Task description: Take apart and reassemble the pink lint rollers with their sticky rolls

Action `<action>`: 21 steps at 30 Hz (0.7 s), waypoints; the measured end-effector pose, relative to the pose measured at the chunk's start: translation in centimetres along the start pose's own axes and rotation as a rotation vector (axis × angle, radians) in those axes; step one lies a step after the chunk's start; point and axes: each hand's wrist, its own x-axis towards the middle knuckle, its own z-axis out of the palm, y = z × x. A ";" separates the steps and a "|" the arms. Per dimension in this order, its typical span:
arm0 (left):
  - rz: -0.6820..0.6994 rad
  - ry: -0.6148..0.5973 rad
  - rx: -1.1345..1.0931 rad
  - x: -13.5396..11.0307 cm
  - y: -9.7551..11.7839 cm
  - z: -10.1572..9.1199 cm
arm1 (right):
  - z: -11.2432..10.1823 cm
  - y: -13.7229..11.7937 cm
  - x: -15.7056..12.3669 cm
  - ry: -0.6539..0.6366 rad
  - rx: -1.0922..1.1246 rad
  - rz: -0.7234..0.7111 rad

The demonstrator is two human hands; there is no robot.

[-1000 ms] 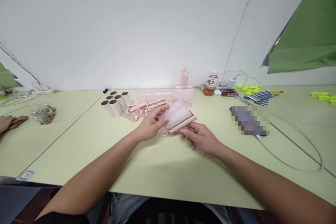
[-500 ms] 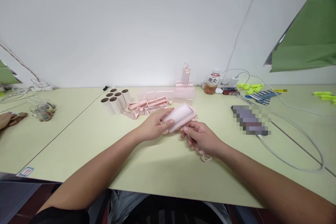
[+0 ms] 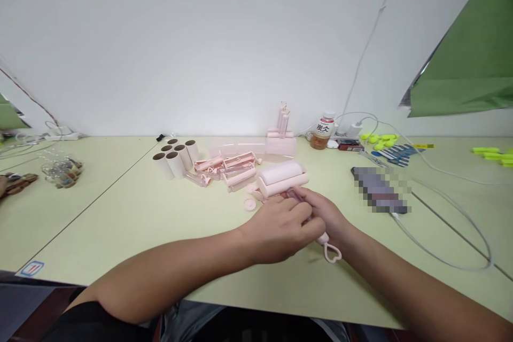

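Observation:
A pink lint roller (image 3: 281, 177) with a whitish roll is held over the table, tilted away from me. Its handle ends in a heart-shaped loop (image 3: 332, 253) that pokes out between my hands. My left hand (image 3: 280, 231) lies across the front with its fingers curled onto the handle. From the right, my right hand (image 3: 332, 216) is closed around the same handle, partly hidden by the left. Beside the roller head lie small round pink caps (image 3: 250, 204) and several pink roller frames (image 3: 239, 176) in a pile.
Several cardboard-cored rolls (image 3: 173, 165) stand to the left. Clear handles and pink pieces (image 3: 282, 120) are stacked by the wall. A bottle (image 3: 322, 131), a phone (image 3: 377, 189) on a cable and yellow-green items (image 3: 380, 140) are at right. Another person's hand (image 3: 3, 184) is at far left.
My left hand has let go of the roll and come down and right onto the handle. The roller has turned flatter, its heart-shaped end swinging right and lower.

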 end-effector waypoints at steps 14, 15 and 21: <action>-0.083 0.441 -0.117 2.8 -7.6 -2.6 | -0.3 -0.9 -0.5 -0.170 0.016 -0.123; -0.144 0.463 -0.168 3.3 -8.9 -3.1 | -0.5 -0.8 -0.4 -0.166 0.012 -0.087; -0.531 0.476 -0.241 6.9 -20.1 -3.7 | -1.1 0.1 -0.2 -0.094 -0.094 -0.007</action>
